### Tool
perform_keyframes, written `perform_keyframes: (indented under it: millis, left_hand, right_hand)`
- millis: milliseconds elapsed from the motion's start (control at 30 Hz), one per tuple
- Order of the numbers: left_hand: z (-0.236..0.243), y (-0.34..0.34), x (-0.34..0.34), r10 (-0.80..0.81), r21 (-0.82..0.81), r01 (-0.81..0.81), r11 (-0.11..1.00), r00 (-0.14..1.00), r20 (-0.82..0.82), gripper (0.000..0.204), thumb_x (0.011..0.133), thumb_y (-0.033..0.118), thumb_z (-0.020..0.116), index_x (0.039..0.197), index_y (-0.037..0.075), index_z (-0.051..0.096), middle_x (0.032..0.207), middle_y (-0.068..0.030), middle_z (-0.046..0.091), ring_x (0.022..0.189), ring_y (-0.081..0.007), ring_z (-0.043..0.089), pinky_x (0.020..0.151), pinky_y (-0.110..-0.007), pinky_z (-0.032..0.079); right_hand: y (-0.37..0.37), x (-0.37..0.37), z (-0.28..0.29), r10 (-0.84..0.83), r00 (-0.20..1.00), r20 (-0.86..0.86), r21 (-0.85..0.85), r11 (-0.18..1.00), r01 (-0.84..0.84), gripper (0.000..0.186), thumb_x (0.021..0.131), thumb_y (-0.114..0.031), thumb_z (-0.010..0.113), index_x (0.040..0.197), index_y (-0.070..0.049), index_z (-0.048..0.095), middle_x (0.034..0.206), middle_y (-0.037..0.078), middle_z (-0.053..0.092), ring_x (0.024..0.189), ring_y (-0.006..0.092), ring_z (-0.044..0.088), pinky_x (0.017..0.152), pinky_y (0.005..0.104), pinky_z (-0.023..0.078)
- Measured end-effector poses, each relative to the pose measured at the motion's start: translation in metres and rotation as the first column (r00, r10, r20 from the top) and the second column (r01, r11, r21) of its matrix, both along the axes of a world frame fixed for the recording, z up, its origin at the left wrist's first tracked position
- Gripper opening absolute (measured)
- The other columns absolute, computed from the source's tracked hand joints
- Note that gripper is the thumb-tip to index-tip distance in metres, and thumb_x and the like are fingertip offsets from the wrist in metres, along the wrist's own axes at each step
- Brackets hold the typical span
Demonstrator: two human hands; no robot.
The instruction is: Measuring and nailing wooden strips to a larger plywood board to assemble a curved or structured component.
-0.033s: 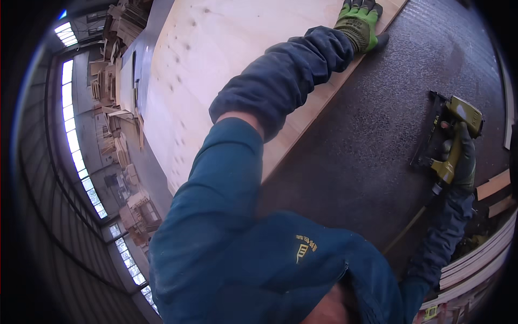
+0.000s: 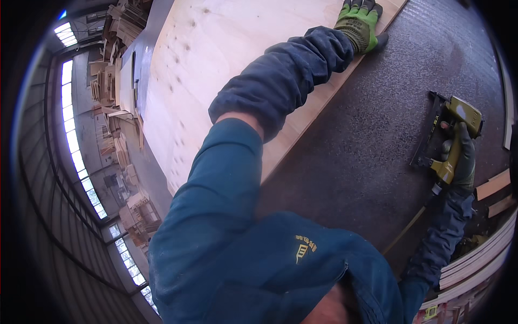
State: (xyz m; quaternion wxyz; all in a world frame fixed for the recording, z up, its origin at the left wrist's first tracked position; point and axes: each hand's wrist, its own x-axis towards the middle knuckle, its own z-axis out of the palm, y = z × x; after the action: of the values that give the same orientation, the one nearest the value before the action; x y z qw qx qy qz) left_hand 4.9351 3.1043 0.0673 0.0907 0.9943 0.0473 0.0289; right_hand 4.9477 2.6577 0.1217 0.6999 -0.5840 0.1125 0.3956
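Note:
A large pale plywood sheet (image 2: pixel 216 48) with rows of small dark marks lies across a dark, speckled surface (image 2: pixel 361 129). My left hand (image 2: pixel 359 26), in a green and black glove, rests open on the sheet's far right edge, its thumb hanging over the side. Off to the right, my gloved right hand (image 2: pixel 465 164) is wrapped round the handle of a yellow-green nail gun (image 2: pixel 465 114) with a long black magazine. The nail gun is apart from the sheet, over the dark surface. A thin yellowish air hose (image 2: pixel 406 228) runs from its handle end toward my body.
Two short wooden offcuts (image 2: pixel 492 185) lie beyond my right wrist. Long stacked boards (image 2: pixel 477 264) fill the lower right. At the far left, piles of wood pieces (image 2: pixel 128 24) stand along the hall, with a wooden frame stack (image 2: pixel 141 213) nearer.

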Motion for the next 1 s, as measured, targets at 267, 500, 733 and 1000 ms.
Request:
perform_keyframes:
  millis: [267, 500, 733, 1000]
  left_hand:
    - [-0.002, -0.001, -0.001, 0.008, -0.013, -0.008, 1.0, 0.999, -0.033, 0.09, 0.107, 0.048, 0.067, 0.179, 0.0, 0.041, 0.191, -0.0298, 0.028, 0.176, -0.0559, 0.023, 0.144, -0.065, 0.019]
    - [0.031, 0.035, -0.042, -0.017, -0.355, 0.053, 0.933, 0.994, 0.104, 0.078, 0.116, 0.05, 0.059, 0.174, -0.001, 0.049, 0.183, -0.034, 0.042, 0.17, -0.0543, 0.037, 0.141, -0.058, 0.03]
    - [0.037, 0.047, -0.299, 0.072, -0.058, -0.065, 0.996, 0.991, 0.112, 0.063, 0.117, 0.04, 0.059, 0.168, 0.003, 0.057, 0.176, -0.0289, 0.052, 0.165, -0.0519, 0.045, 0.139, -0.061, 0.033]
    - [0.033, 0.031, -0.309, 0.196, 0.025, -0.198, 0.98, 0.978, 0.073, 0.07, 0.118, 0.048, 0.054, 0.175, 0.007, 0.051, 0.185, -0.0243, 0.043, 0.172, -0.0474, 0.037, 0.144, -0.059, 0.022]
  right_hand:
    - [0.002, -0.007, -0.001, -0.008, 1.0, 0.018, -0.084, 0.996, 0.01, 0.037, 0.116, -0.046, 0.075, 0.131, -0.012, 0.069, 0.121, 0.011, 0.084, 0.058, 0.0074, 0.064, 0.046, 0.0235, 0.052]
    - [0.006, -0.005, -0.008, 0.002, 0.999, 0.042, -0.069, 0.998, 0.001, 0.034, 0.116, -0.045, 0.075, 0.13, -0.014, 0.072, 0.086, 0.004, 0.078, 0.054, 0.0094, 0.065, 0.045, 0.0241, 0.052]
    - [-0.005, -0.01, 0.002, 0.031, 1.0, -0.001, -0.059, 0.998, -0.031, 0.035, 0.117, -0.046, 0.075, 0.137, -0.017, 0.073, 0.08, -0.002, 0.073, 0.055, 0.008, 0.063, 0.049, 0.0254, 0.055]
    - [0.082, -0.099, 0.121, 0.393, 0.903, 0.173, -0.276, 0.9, -0.339, 0.05, 0.113, -0.049, 0.078, 0.142, -0.008, 0.074, 0.105, 0.003, 0.078, 0.068, 0.0087, 0.067, 0.058, 0.027, 0.057]
